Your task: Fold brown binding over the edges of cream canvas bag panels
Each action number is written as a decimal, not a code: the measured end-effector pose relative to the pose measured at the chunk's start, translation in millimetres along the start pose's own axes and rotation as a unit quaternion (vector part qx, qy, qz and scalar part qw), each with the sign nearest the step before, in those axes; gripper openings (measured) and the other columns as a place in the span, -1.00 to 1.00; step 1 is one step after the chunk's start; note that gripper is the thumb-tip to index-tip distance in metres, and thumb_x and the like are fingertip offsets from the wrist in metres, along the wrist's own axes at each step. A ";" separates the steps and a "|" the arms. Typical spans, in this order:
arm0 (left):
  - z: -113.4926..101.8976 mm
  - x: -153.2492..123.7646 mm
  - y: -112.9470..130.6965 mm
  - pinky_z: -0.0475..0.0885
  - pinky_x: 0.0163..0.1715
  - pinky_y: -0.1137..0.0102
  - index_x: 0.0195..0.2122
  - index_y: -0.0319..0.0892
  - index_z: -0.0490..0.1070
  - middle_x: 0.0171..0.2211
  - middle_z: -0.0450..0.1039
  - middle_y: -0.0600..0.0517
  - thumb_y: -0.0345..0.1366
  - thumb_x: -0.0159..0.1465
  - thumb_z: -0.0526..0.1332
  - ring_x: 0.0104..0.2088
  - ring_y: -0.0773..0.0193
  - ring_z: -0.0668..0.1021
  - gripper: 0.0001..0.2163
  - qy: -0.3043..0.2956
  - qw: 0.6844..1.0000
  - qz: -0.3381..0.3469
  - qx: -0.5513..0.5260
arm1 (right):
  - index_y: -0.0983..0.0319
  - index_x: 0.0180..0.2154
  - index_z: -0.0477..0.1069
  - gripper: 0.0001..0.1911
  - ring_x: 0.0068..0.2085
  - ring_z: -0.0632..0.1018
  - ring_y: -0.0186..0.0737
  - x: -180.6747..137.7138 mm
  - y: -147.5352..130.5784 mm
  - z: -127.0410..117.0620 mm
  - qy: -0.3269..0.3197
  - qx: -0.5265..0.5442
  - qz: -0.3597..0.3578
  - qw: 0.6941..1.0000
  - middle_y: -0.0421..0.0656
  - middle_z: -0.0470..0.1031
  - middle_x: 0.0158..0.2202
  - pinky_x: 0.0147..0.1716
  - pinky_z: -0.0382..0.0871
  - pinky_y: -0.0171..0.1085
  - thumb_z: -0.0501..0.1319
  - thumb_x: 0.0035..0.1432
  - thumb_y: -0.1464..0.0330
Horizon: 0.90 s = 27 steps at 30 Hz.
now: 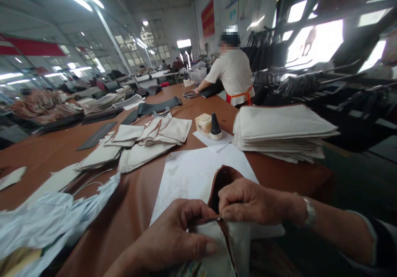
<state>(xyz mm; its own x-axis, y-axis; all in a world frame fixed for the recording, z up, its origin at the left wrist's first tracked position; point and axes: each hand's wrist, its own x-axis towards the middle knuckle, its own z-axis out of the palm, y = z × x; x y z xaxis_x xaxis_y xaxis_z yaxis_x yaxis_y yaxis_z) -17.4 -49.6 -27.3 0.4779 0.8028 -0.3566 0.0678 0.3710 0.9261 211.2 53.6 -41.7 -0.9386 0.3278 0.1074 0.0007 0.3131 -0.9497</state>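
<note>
My left hand (173,237) and my right hand (248,202) both pinch a brown leather pouch with a pale lining (221,181) at the near edge of the table. The left thumb presses the white lining flat, and the right fingers grip the brown edge beside it. The pouch lies over a white paper sheet (192,173). A bracelet sits on my right wrist.
A tall stack of cream fabric pieces (279,132) stands right of the paper. Loose cream pieces (145,138) fan out in the middle of the brown table (130,202). A glue bottle with a black cap (214,127), crumpled wrapping (46,221) and a seated person (232,74) are farther off.
</note>
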 end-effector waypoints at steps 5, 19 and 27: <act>4.3 7.8 -1.3 0.24 -0.53 0.52 -0.33 -0.27 0.53 -0.54 0.41 0.07 -0.07 0.13 0.41 -0.57 0.44 0.36 -0.68 0.062 0.992 -0.037 -0.104 | 0.38 -0.37 0.44 -0.76 -0.45 0.34 -0.43 -0.1 0.4 5.0 0.026 -0.042 -0.010 0.999 -0.21 0.38 -0.47 -0.44 0.21 -0.45 0.21 0.21 0.30; 10.0 34.5 -6.0 0.27 -0.53 0.49 -0.37 -0.19 0.48 -0.55 0.42 0.06 0.10 0.18 0.30 -0.52 0.33 0.37 -0.61 0.384 0.907 0.172 0.028 | 0.35 0.32 0.08 -0.18 0.14 0.41 -0.02 -21.2 -30.2 -0.6 0.248 -0.288 -0.027 0.925 0.15 0.33 0.17 0.12 0.33 -0.15 0.30 0.17 0.12; 17.9 42.1 48.0 0.33 0.12 0.18 0.18 -0.03 0.31 0.05 0.45 -0.10 -0.32 0.32 0.19 0.06 0.03 0.48 -0.61 0.448 0.611 0.436 0.486 | 0.40 -0.09 0.43 -0.71 -0.31 0.56 -0.23 -19.5 -32.6 -76.6 0.396 -0.100 0.026 0.912 -0.08 0.56 -0.29 -0.36 0.43 -0.34 0.21 0.25 0.32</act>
<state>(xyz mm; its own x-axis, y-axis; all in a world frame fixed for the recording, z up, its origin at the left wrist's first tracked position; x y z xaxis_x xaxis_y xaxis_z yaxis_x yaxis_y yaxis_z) 21.6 -6.3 4.4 0.0614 0.5915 0.8040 0.8252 -0.4832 0.2925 255.9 105.2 9.6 -0.3926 0.8632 0.3174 0.1764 0.4094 -0.8951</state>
